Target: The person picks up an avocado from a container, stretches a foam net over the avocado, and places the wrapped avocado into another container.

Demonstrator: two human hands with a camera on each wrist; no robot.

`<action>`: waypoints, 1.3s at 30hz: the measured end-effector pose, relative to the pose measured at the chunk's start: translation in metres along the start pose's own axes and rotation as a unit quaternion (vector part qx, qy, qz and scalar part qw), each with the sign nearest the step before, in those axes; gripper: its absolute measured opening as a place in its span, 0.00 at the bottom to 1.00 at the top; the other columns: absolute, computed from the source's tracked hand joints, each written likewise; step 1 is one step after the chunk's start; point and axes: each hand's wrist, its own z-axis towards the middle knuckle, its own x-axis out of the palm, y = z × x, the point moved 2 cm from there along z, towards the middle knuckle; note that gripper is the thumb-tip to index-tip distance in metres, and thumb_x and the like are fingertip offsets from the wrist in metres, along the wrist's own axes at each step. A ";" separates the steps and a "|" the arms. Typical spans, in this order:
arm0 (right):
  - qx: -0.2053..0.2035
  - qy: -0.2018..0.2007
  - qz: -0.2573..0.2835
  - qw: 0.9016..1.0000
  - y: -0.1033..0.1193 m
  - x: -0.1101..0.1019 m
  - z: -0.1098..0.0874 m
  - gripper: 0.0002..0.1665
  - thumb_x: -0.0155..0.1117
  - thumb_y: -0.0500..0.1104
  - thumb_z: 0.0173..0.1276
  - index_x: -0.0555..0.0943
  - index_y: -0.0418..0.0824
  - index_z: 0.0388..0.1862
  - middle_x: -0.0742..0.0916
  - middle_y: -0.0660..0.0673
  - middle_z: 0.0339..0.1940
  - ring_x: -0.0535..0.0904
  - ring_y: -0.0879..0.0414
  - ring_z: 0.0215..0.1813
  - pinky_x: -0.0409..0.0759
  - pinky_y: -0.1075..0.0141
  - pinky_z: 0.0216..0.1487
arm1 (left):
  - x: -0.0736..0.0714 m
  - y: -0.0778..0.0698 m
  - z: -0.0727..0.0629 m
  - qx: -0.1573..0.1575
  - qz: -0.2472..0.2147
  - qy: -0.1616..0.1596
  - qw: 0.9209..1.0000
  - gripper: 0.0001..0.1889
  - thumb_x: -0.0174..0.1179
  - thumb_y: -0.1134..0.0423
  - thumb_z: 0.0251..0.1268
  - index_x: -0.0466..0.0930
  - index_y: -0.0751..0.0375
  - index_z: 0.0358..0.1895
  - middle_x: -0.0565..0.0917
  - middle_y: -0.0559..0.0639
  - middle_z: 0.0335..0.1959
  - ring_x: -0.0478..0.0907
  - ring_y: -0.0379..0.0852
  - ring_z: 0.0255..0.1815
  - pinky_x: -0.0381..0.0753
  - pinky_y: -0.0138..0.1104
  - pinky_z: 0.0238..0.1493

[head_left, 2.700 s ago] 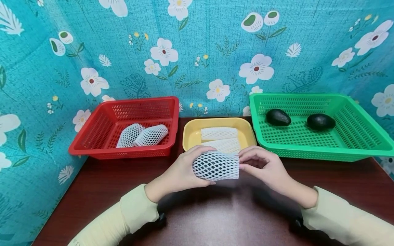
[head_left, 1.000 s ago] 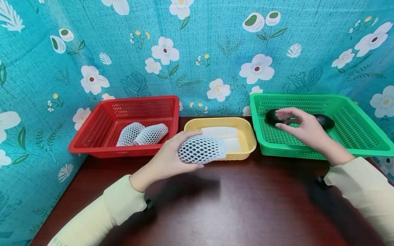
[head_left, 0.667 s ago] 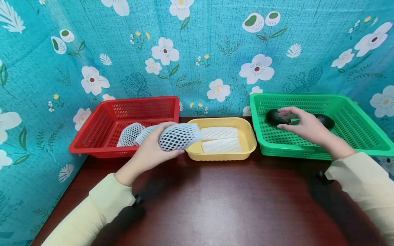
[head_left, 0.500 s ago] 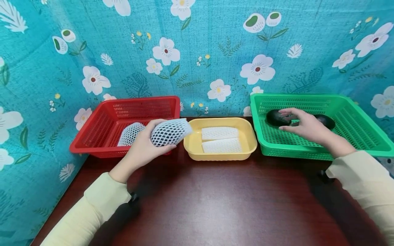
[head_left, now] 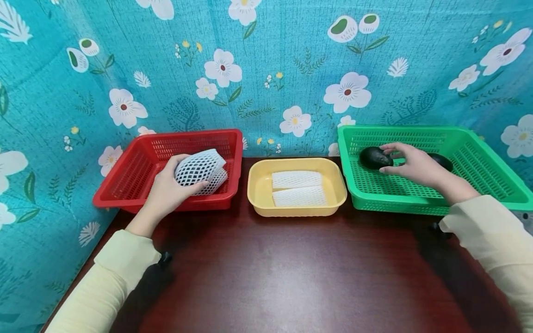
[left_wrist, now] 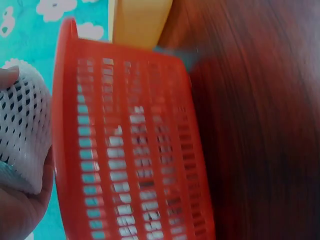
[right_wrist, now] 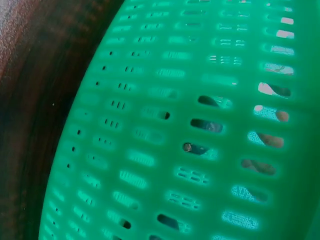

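In the head view my left hand (head_left: 168,187) grips a dark avocado in a white foam net sleeve (head_left: 197,167), held over the red basket (head_left: 166,203). It overlaps another sleeved piece (head_left: 216,181) lying in that basket. The left wrist view shows the foam net (left_wrist: 22,120) between thumb and fingers beside the basket's red wall (left_wrist: 65,125). My right hand (head_left: 416,167) reaches into the green basket (head_left: 399,203), fingers and thumb curved apart at the right end of a bare dark avocado (head_left: 372,158). In the right wrist view the green wall (right_wrist: 150,120) hides most of that hand.
A yellow tray (head_left: 297,212) with two flat white foam nets (head_left: 297,179) stands between the baskets. Behind my right hand lies a second avocado (head_left: 441,161), partly hidden. Dark wood tabletop (head_left: 291,263) extends in front; a flowered teal cloth (head_left: 266,60) hangs behind.
My left hand has carried the sleeved avocado left from the tray to over the red basket. My right hand has left the sleeve and moved right into the green basket, beside the bare avocado.
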 end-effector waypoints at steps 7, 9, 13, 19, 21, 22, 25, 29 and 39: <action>0.014 0.011 -0.003 1.000 -0.002 0.001 0.005 0.42 0.64 0.49 0.77 0.59 0.28 0.77 0.65 0.22 0.72 0.61 0.26 0.72 0.68 0.30 0.59 | -0.020 0.023 0.004 -0.046 0.012 -0.036 0.998 0.46 0.73 0.51 0.62 0.56 0.59 0.77 0.70 0.63 0.69 0.68 0.63 0.67 0.78 0.61 0.58; 0.014 0.014 -0.008 1.000 -0.003 0.002 0.007 0.43 0.64 0.49 0.77 0.59 0.27 0.77 0.66 0.22 0.72 0.61 0.25 0.71 0.68 0.30 0.59 | -0.026 0.030 0.004 -0.064 0.014 -0.047 0.997 0.47 0.73 0.51 0.62 0.54 0.59 0.78 0.68 0.64 0.71 0.66 0.64 0.68 0.78 0.62 0.57; 0.011 0.020 -0.023 0.999 -0.004 0.003 0.010 0.42 0.64 0.48 0.77 0.59 0.26 0.77 0.66 0.21 0.71 0.61 0.23 0.70 0.68 0.30 0.58 | -0.038 0.045 0.007 -0.104 0.024 -0.064 0.992 0.49 0.72 0.52 0.63 0.50 0.60 0.79 0.65 0.66 0.73 0.63 0.66 0.71 0.77 0.63 0.58; 0.016 0.027 -0.036 0.999 -0.008 0.004 0.017 0.43 0.63 0.47 0.77 0.57 0.24 0.77 0.65 0.20 0.71 0.60 0.22 0.70 0.67 0.29 0.59 | -0.049 0.066 0.012 -0.160 0.037 -0.081 0.983 0.50 0.70 0.51 0.66 0.47 0.62 0.80 0.63 0.69 0.74 0.61 0.68 0.73 0.74 0.64 0.61; 0.018 0.029 -0.040 0.999 -0.010 0.005 0.019 0.43 0.64 0.47 0.77 0.57 0.24 0.77 0.65 0.19 0.71 0.61 0.22 0.69 0.67 0.29 0.58 | -0.051 0.070 0.014 -0.183 0.036 -0.082 0.979 0.50 0.70 0.52 0.66 0.46 0.63 0.81 0.61 0.69 0.75 0.60 0.68 0.73 0.74 0.64 0.61; 0.019 0.030 -0.042 0.998 -0.011 0.005 0.019 0.43 0.64 0.46 0.77 0.57 0.24 0.77 0.65 0.19 0.70 0.61 0.22 0.69 0.67 0.29 0.58 | -0.053 0.071 0.015 -0.193 0.036 -0.081 0.977 0.50 0.69 0.52 0.66 0.45 0.63 0.81 0.61 0.70 0.75 0.59 0.69 0.73 0.74 0.64 0.61; 0.023 0.033 -0.047 0.998 -0.014 0.005 0.022 0.43 0.64 0.45 0.77 0.56 0.23 0.77 0.63 0.18 0.71 0.60 0.21 0.69 0.66 0.29 0.59 | -0.057 0.073 0.018 -0.218 0.042 -0.076 0.972 0.51 0.68 0.53 0.67 0.42 0.63 0.81 0.58 0.71 0.75 0.57 0.70 0.74 0.73 0.64 0.62; 0.025 0.041 -0.056 0.997 -0.016 0.005 0.025 0.46 0.64 0.46 0.77 0.54 0.23 0.78 0.59 0.17 0.73 0.55 0.20 0.72 0.63 0.27 0.62 | -0.059 0.077 0.024 -0.238 0.067 -0.066 0.967 0.51 0.66 0.54 0.69 0.39 0.64 0.81 0.55 0.75 0.74 0.54 0.72 0.75 0.71 0.66 0.62; 0.034 0.071 -0.070 0.994 -0.020 0.009 0.030 0.51 0.65 0.47 0.75 0.48 0.24 0.80 0.56 0.17 0.75 0.53 0.19 0.72 0.62 0.27 0.62 | -0.062 0.089 0.031 -0.258 0.083 -0.020 0.962 0.50 0.67 0.56 0.67 0.41 0.72 0.79 0.58 0.78 0.71 0.59 0.76 0.70 0.72 0.66 0.60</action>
